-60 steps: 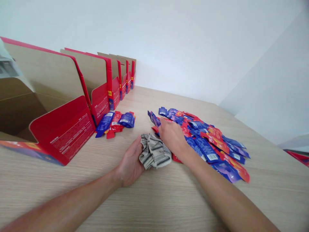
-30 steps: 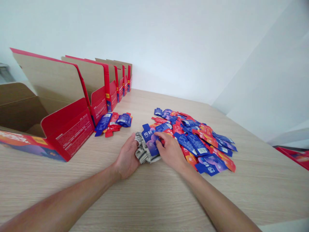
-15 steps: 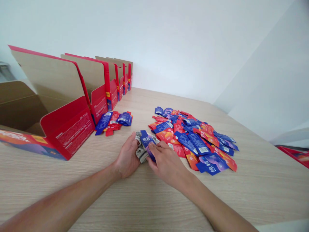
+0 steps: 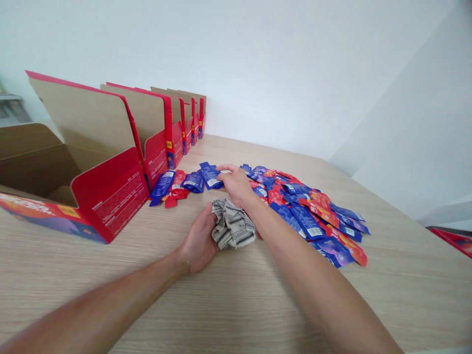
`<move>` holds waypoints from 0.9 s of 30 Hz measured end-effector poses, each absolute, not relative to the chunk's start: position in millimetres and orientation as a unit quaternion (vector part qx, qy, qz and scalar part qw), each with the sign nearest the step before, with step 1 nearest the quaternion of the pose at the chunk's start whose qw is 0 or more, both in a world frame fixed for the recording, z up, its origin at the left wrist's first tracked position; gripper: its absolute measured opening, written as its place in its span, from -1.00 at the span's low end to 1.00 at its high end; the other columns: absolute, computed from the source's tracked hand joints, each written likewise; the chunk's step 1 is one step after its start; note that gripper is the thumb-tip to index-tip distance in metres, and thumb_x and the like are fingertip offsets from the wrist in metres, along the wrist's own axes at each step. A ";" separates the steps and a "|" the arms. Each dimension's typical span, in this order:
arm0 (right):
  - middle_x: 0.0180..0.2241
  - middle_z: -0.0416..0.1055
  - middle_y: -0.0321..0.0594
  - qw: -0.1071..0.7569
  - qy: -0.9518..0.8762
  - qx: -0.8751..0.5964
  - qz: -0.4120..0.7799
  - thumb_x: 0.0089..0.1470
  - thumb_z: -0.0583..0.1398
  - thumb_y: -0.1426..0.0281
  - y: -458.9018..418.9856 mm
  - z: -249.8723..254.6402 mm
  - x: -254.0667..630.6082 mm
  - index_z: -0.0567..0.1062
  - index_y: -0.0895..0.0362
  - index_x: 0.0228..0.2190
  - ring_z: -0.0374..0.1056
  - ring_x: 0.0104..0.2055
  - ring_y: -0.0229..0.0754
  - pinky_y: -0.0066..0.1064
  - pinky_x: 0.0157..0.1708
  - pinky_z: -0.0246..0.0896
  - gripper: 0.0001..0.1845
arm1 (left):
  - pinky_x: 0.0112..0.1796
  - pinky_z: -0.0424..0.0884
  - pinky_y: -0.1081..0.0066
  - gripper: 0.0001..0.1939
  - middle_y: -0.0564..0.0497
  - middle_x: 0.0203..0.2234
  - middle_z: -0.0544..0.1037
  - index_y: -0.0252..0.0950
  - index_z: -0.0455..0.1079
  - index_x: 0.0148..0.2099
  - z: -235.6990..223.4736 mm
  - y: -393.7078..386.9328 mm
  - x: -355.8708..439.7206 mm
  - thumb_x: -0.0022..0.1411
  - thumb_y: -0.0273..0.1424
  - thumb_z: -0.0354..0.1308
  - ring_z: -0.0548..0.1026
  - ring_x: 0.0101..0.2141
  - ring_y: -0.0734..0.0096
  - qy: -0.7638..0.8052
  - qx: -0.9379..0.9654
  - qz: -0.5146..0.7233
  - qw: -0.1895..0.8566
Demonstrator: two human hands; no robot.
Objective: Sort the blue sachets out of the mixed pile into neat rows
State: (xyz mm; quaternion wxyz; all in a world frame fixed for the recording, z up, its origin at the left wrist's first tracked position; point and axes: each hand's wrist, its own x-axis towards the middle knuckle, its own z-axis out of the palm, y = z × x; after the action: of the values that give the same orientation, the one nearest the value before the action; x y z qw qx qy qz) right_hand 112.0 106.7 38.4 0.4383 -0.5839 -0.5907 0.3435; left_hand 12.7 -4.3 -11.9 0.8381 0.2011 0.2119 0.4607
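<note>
My left hand (image 4: 201, 241) is closed on a crumpled grey-striped cloth (image 4: 234, 225) just above or on the table. Beyond the cloth, my right hand (image 4: 236, 183) pinches a blue sachet (image 4: 210, 176) by its right end, its barcode side facing me. To the left of that sachet lies a small group: a blue sachet (image 4: 162, 186), some red sachets (image 4: 178, 183) and another blue sachet (image 4: 193, 182). A large pile of mixed red and blue sachets (image 4: 306, 228) spreads to the right, partly hidden behind my right forearm.
Several open cardboard boxes with red outsides (image 4: 110, 191) stand in a row on the left, lids raised, running back to the white wall (image 4: 276, 73). A red printed item (image 4: 452, 240) shows at the right edge, beyond the wooden table (image 4: 165, 309).
My right hand has lifted the blue sachet off the cloth and carried it away from me, up to the small group. The sachet now shows its barcode side. My left hand still holds the cloth.
</note>
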 end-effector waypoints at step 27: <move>0.14 0.48 0.32 -0.099 -0.656 -0.747 0.052 -0.18 0.51 -0.07 139.7 41.0 216.2 0.60 0.25 0.07 0.42 0.20 0.35 0.01 0.13 0.35 -0.10 | 0.15 0.47 0.11 -0.52 -0.18 0.04 0.65 -0.33 0.43 0.29 -20.5 -0.2 13.8 0.56 -0.19 -0.08 0.62 0.02 0.09 0.200 0.214 0.464 0.836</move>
State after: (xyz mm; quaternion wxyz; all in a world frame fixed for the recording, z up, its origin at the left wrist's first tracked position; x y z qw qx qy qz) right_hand 216.2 139.7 41.0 -0.0994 -0.7467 -0.6556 0.0519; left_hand 13.8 -0.2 -20.5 0.8360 0.2139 0.1999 0.4641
